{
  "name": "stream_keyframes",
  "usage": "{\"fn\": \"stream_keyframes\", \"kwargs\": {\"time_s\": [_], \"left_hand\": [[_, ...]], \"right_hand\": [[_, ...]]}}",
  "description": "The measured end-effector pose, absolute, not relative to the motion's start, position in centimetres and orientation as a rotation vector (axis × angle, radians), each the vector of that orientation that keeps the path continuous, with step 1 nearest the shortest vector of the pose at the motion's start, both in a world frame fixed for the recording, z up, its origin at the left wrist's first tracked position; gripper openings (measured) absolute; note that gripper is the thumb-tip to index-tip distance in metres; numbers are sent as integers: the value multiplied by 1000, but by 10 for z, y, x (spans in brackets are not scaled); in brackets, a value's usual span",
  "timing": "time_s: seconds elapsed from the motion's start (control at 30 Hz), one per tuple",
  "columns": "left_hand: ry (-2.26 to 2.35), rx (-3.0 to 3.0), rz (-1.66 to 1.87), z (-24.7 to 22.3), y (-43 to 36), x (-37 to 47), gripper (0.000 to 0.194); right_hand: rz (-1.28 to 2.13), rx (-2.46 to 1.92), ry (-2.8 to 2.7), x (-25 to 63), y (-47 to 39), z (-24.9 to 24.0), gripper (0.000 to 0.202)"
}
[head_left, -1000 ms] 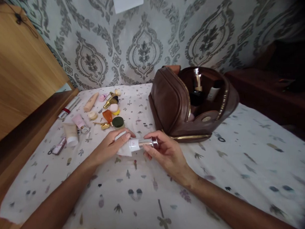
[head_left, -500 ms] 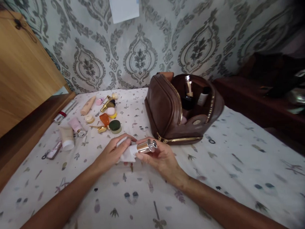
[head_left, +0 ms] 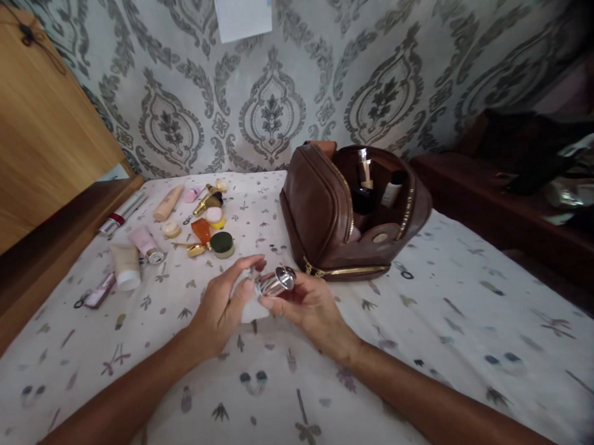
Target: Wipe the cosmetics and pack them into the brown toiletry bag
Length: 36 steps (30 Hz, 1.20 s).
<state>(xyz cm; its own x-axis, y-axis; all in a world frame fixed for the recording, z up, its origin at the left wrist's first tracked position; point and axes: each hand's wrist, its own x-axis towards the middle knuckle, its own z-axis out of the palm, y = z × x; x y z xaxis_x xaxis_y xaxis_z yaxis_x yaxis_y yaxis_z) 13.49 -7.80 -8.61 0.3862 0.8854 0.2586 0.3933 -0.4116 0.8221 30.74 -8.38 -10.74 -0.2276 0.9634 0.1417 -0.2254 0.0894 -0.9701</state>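
Tissue (head_left: 254, 311) is pinched in the left hand (head_left: 222, 311), bunched against one end of a silver container (head_left: 274, 283) whose other end the right hand (head_left: 320, 314) grips, so the container sits tilted between the two hands, over the printed sheet (head_left: 284, 417). Whether the left hand also clasps the container beneath the tissue cannot be told. The likeliest trouble is a slip: the metal looks smooth, and a twist against loose tissue could let it turn or drop onto the sheet below the grip. Just beyond the grip to the right stands the brown bag (head_left: 313, 206), unzipped, with a black-capped bottle (head_left: 392, 192) inside; its near side would block a swing that way. Just beyond to the left sits a green-lidded jar (head_left: 222, 245), easily knocked by stray knuckles; farther left of the grip lie an orange piece (head_left: 200, 231), a pink tube (head_left: 146, 243) and a beige tube (head_left: 126, 264).
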Motion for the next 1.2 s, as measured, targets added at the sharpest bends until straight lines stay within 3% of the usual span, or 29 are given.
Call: {"fn": "stream_keyframes", "kwargs": {"time_s": [0.2, 0.67, 0.87, 1.2], "left_hand": [[991, 1825, 741, -75, -84, 147, 21], [1000, 1100, 1144, -82, -77, 142, 39], [915, 1025, 1111, -77, -77, 146, 53], [864, 1064, 1245, -75, -75, 145, 46]], "right_hand": [[1387, -892, -1257, 307, -86, -107, 33], [1461, -849, -1219, 308, -87, -109, 28], [1986, -607, -1102, 304, -89, -105, 47], [1831, -741, -1028, 302, -87, -112, 37]]}}
